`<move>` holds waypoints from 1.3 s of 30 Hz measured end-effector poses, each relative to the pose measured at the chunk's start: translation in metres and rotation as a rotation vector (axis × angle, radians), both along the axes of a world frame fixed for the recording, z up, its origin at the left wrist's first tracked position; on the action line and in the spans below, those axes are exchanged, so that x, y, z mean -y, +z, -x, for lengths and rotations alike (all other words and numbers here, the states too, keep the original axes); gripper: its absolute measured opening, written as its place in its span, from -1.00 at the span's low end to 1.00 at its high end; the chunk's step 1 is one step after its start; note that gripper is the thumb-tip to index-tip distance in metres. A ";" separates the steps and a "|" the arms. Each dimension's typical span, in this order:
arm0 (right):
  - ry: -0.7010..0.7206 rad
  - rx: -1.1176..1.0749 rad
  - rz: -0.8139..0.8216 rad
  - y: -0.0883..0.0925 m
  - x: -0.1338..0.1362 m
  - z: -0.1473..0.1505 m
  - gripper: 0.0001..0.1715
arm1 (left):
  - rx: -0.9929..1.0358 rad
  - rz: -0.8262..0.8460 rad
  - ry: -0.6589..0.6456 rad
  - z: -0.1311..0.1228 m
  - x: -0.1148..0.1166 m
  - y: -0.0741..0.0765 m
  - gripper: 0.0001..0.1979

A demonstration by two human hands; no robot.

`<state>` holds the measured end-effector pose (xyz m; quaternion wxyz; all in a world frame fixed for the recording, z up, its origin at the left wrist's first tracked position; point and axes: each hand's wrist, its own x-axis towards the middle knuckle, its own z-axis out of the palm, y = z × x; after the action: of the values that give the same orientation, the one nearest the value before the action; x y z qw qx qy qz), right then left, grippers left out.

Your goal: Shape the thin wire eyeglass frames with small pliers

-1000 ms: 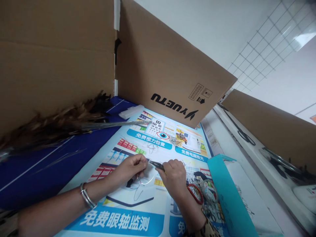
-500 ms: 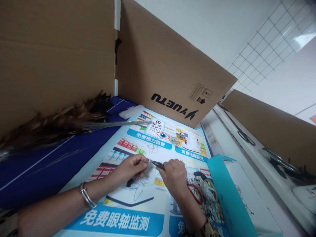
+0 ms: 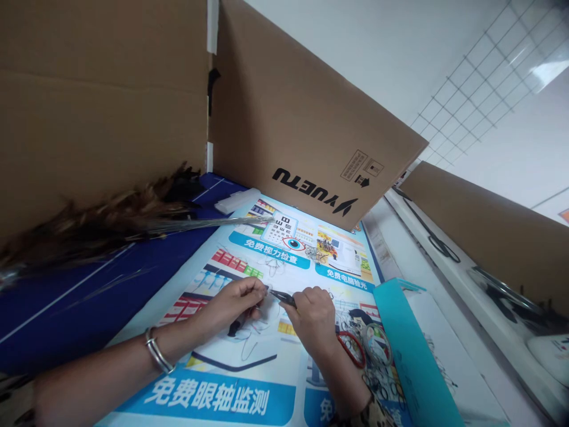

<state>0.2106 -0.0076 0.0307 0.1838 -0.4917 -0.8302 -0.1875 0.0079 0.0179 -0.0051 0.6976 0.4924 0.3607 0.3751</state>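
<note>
My left hand (image 3: 235, 299) is closed in a pinch on a thin wire eyeglass frame (image 3: 254, 323) with a clear lens, held just above a printed poster (image 3: 249, 379). My right hand (image 3: 313, 317) is closed around small dark pliers (image 3: 281, 296) whose tip meets the frame at my left fingertips. A silver bangle (image 3: 156, 351) circles my left wrist. The frame's dark temple tip hangs below my left hand.
Cardboard panels (image 3: 306, 130) wall the back and left. A feather duster (image 3: 102, 222) lies on the blue cloth (image 3: 80, 296) at left. Red scissors (image 3: 351, 349) and several loose rings sit by my right wrist. A teal box (image 3: 413, 356) stands at right.
The lens and frame have tilted slightly in my left hand; both hands stay in nearly the same place with the pliers still at the frame.
</note>
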 end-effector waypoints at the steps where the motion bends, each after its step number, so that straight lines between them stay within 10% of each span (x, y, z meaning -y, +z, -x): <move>1: 0.001 0.000 0.000 0.000 0.000 0.000 -0.64 | -0.006 0.003 -0.005 0.000 0.000 0.000 -0.75; 39: 0.016 -0.090 0.039 -0.001 -0.002 -0.002 -0.62 | -0.086 -0.061 -0.016 0.001 -0.001 0.003 -0.77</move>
<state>0.2122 -0.0060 0.0297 0.2130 -0.4963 -0.8286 -0.1475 0.0069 0.0185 -0.0016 0.6691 0.5321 0.3747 0.3589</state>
